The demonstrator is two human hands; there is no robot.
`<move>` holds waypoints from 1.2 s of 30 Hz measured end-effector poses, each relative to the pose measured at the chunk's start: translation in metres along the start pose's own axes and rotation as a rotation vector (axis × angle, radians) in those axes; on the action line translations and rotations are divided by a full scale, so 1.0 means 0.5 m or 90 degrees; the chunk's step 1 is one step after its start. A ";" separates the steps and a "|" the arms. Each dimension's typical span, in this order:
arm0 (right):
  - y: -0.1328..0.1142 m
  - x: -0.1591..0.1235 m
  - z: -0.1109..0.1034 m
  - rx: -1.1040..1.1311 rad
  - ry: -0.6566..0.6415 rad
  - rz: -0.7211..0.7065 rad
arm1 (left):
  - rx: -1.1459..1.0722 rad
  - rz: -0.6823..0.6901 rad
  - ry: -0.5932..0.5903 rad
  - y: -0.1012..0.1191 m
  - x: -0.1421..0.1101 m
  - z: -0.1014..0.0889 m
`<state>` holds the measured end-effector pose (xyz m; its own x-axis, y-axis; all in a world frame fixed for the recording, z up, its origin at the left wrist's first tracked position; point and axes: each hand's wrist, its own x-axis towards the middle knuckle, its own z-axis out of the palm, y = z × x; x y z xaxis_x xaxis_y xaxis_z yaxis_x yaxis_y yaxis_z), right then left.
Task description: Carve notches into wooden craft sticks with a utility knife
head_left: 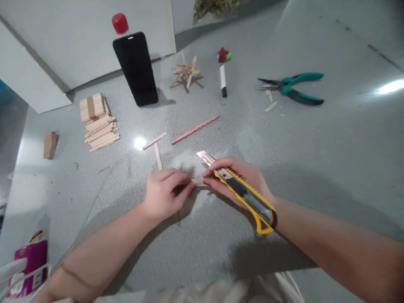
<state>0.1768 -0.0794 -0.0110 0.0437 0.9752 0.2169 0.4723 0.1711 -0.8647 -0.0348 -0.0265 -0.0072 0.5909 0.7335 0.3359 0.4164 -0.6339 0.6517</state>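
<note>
Down to fine fingertip work here, low over the grey, glossy table (315, 143). Clamping the left end of a short, pale strip of flat wood (197, 181) between thumb and fingers of the bare left hand (167, 191). Meeting that strip at its right end with the fingertips of the right hand (249, 172), drawn together as well; hard to tell how firmly on the wood. Carrying, in that same right hand, a yellow-and-black utility knife with a bared steel blade (244, 195), angled up and away, clear of the strip. So not cutting at this instant; looking, on balance, like parting or adjusting a small piece by hand.

Just beyond the left hand, a pair of flat, pale wooden craft sticks (158, 156) in a rough T. Past those, a slim pink striped pencil (195, 130); off to the right, a pair of green-handled pliers (304, 99).

Called for next, by the look of things: steady pressure at both ends and skin well away from that edge. For any cut, a proper regrip of the handle first, with the strip pinned flat.
</note>
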 end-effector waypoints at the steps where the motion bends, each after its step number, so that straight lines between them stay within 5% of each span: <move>1: 0.000 0.000 0.000 0.000 0.000 -0.002 | 0.004 0.005 0.003 0.000 0.000 0.000; 36: -0.010 -0.014 0.013 0.001 -0.036 -0.019 | 0.176 0.045 0.048 0.018 -0.007 0.002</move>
<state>0.1685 -0.0864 -0.0111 -0.0205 0.9759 0.2172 0.4709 0.2011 -0.8590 -0.0323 -0.0349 -0.0034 0.5771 0.6944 0.4298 0.5540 -0.7196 0.4187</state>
